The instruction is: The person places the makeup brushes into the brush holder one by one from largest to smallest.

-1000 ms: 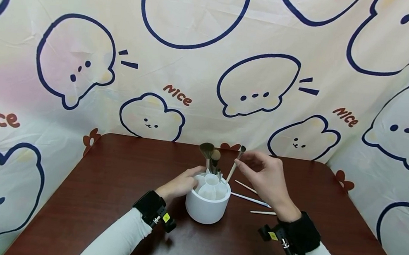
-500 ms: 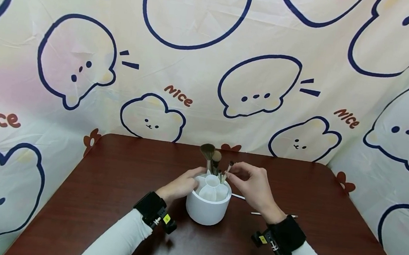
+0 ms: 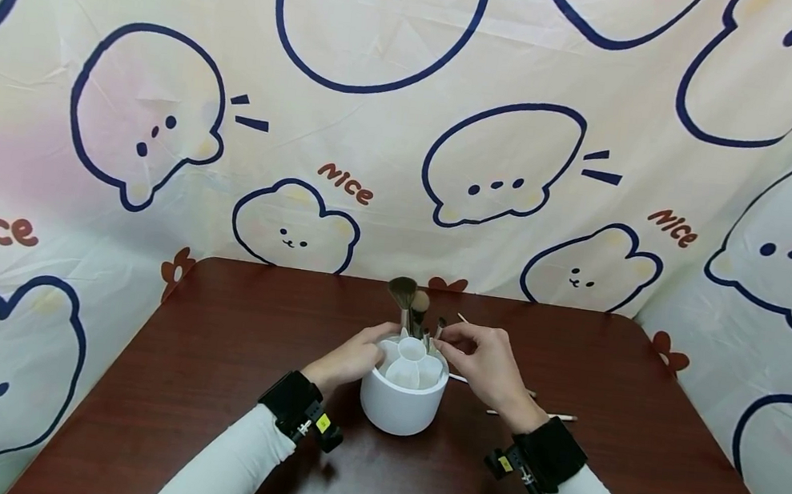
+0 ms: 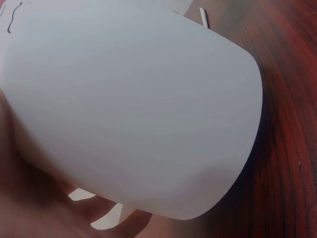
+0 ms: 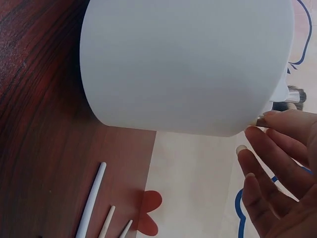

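A white round brush holder (image 3: 399,408) with a divided top stands on the table. My left hand (image 3: 350,357) grips its left side; in the left wrist view, fingers (image 4: 131,223) curl beneath the holder wall (image 4: 138,99). Over the right rim, my right hand (image 3: 488,363) pinches a small dark-tipped makeup brush (image 3: 441,326), its lower part down inside the holder. The right wrist view has thumb and index finger together at the rim, other fingers (image 5: 262,178) spread loosely. A fan-shaped brush (image 3: 402,292) and a rounder brush (image 3: 421,303) stand in the holder's back.
Several thin brushes lie right of the holder, among them a white handle (image 5: 91,201) and a paler handle (image 5: 106,221); my right hand partly covers them in the head view. Behind the brown table (image 3: 250,328) hangs a cartoon-printed cloth (image 3: 392,142).
My right hand has moved left and down to the holder's rim, and the pinched brush has sunk into the holder. My left hand has stayed in place.
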### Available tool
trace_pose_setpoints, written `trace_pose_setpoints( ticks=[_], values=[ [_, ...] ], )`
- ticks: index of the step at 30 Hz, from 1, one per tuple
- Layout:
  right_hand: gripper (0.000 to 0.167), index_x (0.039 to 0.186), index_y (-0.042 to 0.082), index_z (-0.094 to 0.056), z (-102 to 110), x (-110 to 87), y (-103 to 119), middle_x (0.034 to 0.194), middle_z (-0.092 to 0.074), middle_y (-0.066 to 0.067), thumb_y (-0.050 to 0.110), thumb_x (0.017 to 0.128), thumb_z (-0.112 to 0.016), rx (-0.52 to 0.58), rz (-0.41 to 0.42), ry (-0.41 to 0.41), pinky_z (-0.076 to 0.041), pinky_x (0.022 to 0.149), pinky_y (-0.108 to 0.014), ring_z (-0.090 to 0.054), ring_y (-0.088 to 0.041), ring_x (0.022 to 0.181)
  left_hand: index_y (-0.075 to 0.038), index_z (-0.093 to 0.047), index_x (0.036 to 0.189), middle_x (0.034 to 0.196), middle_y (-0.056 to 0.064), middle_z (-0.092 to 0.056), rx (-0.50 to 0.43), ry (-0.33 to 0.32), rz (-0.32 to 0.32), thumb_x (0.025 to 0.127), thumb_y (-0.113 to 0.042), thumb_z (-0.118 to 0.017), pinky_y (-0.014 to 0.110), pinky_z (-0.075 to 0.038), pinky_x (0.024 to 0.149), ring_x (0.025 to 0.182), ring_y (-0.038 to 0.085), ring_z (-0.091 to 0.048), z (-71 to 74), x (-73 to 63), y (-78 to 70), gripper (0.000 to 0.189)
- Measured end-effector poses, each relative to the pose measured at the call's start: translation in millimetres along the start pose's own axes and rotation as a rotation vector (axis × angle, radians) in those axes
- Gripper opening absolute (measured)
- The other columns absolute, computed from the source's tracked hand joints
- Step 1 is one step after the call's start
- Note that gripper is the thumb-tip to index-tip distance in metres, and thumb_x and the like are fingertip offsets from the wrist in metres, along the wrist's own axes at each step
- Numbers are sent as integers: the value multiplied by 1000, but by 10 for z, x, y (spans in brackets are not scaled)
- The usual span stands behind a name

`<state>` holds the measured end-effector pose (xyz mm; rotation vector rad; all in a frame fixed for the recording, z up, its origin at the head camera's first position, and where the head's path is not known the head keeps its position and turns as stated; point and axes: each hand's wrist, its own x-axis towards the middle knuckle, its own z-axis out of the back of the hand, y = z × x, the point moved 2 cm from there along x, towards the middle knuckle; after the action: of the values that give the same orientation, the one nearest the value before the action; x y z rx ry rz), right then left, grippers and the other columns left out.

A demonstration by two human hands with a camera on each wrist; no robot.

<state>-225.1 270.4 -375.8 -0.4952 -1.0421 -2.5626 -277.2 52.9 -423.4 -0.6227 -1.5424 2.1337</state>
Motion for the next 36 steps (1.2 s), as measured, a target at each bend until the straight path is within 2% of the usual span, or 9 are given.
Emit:
trace_pose_setpoints(
  ticks=[7, 15, 22, 24, 30, 36],
  values=[
    [12, 101, 9, -81, -2, 5, -9, 94, -75, -3, 11, 90, -78, -72, -5, 31, -51, 60, -25, -58, -14, 74, -8, -40, 156, 159, 13, -41, -2, 3, -1, 88, -1, -39, 59, -25, 117, 145, 31, -35, 6, -2, -5, 68],
    [15, 105, 11, -80, 110, -37, -124, 101, -75, -2, 15, 91, -77, -133, -28, 79, -54, 76, -36, -66, -21, 92, -9, -41, 156, 159, 13, -40, -17, 2, 10, 88, 0, -39, 61, -23, 118, 145, 32, -34, -12, -12, 10, 68],
    [12, 105, 13, -77, 488, -111, -386, 99, -76, -2, 12, 94, -74, -207, -42, 49, -49, 63, -28, -61, -16, 74, -9, -41, 156, 159, 13, -40, -15, -3, -7, 88, 0, -39, 60, -23, 118, 147, 32, -33, -14, -9, 8, 68],
    [13, 107, 11, -76, 598, -151, -467, 100, -75, -3, 11, 95, -71, -225, -54, 42, -48, 64, -28, -62, -16, 73, -9, -41, 156, 159, 13, -40, -16, -4, -7, 88, 0, -38, 59, -23, 118, 147, 31, -33, -9, -4, 13, 68],
    [18, 114, 6, -73, 781, -253, -688, 107, -73, -12, 12, 98, -67, -245, -169, 88, -48, 66, -33, -62, -21, 83, -7, -41, 155, 158, 13, -42, -17, -4, -20, 88, 1, -38, 59, -25, 118, 145, 31, -35, 12, 2, 17, 68],
    [22, 117, -1, -70, 655, -321, -804, 99, -73, -12, 9, 98, -66, -189, -304, 216, -48, 62, -35, -63, -21, 76, -9, -41, 156, 159, 13, -41, -18, 4, -4, 89, -1, -39, 59, -24, 118, 145, 31, -35, 12, 6, 23, 68]
  ],
)
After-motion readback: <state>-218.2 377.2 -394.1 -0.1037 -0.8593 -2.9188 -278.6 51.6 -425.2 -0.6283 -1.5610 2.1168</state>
